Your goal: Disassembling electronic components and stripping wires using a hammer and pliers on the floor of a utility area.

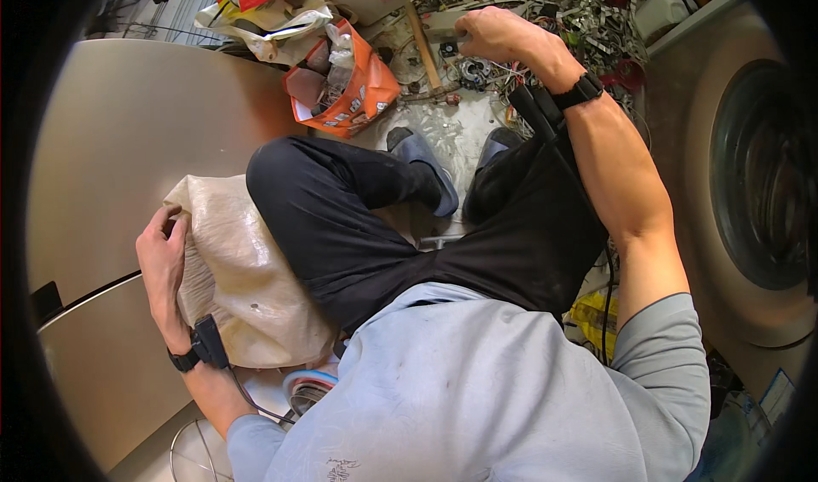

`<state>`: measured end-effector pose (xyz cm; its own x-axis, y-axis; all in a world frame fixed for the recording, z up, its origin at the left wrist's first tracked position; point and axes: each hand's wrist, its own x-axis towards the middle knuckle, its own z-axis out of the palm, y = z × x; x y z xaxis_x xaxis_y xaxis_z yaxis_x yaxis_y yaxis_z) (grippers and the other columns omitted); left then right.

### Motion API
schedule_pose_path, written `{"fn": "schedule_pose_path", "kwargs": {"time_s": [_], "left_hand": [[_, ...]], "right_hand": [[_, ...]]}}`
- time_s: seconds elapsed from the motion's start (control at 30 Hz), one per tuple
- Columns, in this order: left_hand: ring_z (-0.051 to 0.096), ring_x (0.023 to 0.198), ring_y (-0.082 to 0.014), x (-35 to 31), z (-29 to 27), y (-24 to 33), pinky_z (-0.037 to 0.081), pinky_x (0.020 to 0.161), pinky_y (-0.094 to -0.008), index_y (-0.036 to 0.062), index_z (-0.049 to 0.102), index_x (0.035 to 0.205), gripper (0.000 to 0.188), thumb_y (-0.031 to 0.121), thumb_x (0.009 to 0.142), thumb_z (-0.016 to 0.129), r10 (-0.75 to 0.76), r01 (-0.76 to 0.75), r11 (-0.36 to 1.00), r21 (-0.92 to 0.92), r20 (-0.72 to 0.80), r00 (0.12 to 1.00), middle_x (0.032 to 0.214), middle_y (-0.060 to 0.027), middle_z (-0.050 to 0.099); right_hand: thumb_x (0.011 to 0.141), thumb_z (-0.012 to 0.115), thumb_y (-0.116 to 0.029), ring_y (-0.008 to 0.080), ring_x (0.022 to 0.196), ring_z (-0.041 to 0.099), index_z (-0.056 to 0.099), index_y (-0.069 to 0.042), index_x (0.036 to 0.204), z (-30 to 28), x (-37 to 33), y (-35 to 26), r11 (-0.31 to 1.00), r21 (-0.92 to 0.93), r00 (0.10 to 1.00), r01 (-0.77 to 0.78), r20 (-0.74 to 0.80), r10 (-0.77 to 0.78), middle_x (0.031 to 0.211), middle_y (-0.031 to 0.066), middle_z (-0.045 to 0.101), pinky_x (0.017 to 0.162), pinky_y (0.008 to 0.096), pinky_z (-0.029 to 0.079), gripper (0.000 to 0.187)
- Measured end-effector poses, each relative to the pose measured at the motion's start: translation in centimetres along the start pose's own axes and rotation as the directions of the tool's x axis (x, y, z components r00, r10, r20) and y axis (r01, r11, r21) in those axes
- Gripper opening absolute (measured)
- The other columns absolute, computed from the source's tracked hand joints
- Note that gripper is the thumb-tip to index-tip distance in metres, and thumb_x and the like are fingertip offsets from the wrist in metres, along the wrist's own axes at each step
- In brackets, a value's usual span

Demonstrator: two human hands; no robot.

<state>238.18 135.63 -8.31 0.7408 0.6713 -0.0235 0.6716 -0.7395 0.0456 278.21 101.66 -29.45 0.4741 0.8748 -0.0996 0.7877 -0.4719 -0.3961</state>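
My left hand (164, 252) is at the upper rim of a whitish woven sack (247, 261) beside my left knee, its fingers curled closed on the sack's edge. Out in front, my right hand (498, 37) reaches to the near side of a heap of mixed scrap metal strips and small parts (554, 22). Its fingers are bent together and point left; whatever they hold, if anything, is hidden. Just left of that hand lies a hammer with a wooden handle (421, 46). A small round metal part (474, 73) rests below the hand.
An orange bag (354, 90) with odd pieces inside stands left of the hammer. Behind it are crumpled plastic bags (268, 26). A front-loading washing machine (758, 175) stands at the right, a large smooth metallic panel (145, 133) at the left. My slippered feet (426, 163) are between.
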Motion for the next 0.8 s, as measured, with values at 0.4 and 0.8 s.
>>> {"fn": "schedule_pose_path", "kwargs": {"time_s": [0.4, 0.8], "left_hand": [[0.074, 0.079, -0.0247, 10.7, 6.7, 16.5, 0.056, 0.075, -0.0326, 0.002, 0.075, 0.106, 0.024, 0.022, 0.094, 0.069, 0.527, -0.575, 0.769, -0.278, -0.232, 0.817, 0.088, -0.0144, 0.076], [0.072, 0.09, -0.0405, 22.6, 22.6, 25.1, 0.057, 0.08, -0.0427, 0.0068, 0.074, 0.109, 0.025, 0.023, 0.091, 0.068, 0.709, -0.673, 0.69, -0.266, 0.064, 0.702, 0.097, -0.021, 0.074]], "right_hand": [[0.086, 0.074, -0.023, 0.0414, 0.101, 0.072, 0.073, -0.002, 0.113, 9.8, 5.1, 1.2, 0.981, 0.045, 0.935, -0.188, 0.314, 0.164, 0.105, 0.0233, 0.075, 0.087, 0.0472, 0.057, 0.035], [0.085, 0.069, -0.026, 0.0446, 0.095, 0.071, 0.076, -0.004, 0.098, 41.0, 0.5, 1.4, 0.654, 0.299, 0.719, -0.695, 0.278, 0.637, 0.097, 0.0246, 0.074, 0.086, 0.0524, 0.056, 0.026]]}}
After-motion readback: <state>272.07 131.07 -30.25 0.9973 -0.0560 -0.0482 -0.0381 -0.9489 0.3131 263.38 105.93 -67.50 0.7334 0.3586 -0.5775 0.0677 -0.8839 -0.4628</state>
